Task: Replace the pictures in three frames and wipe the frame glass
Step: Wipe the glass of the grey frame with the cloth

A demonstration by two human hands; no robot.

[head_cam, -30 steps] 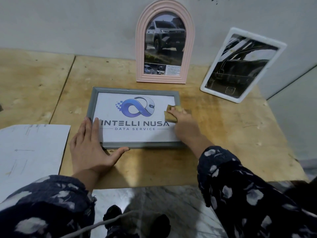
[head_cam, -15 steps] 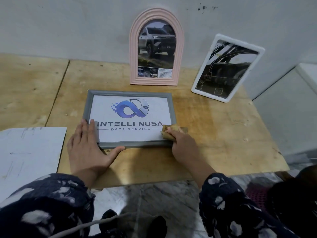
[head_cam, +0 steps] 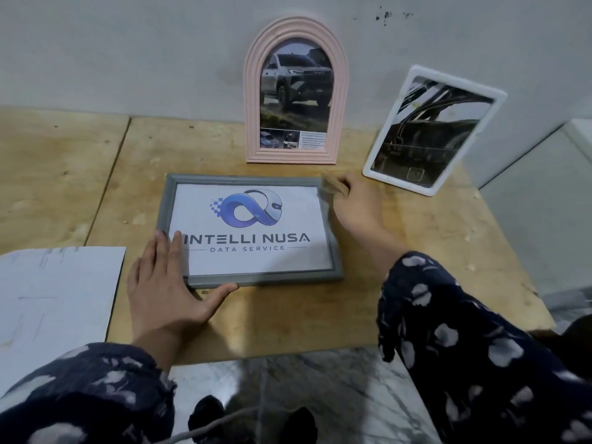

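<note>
Right hand (head_cam: 355, 206) grips a cloth (head_cam: 331, 186) at the grey frame (head_cam: 256, 280)'s far-right corner; flat left hand (head_cam: 163, 280) presses its near-left corner.

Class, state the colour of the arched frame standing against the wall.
Pale pink arched frame, clearest in the head view.

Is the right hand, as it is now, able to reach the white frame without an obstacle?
Probably yes. The right hand, holding the cloth, is just beside the white frame, with only bare table between them.
</note>
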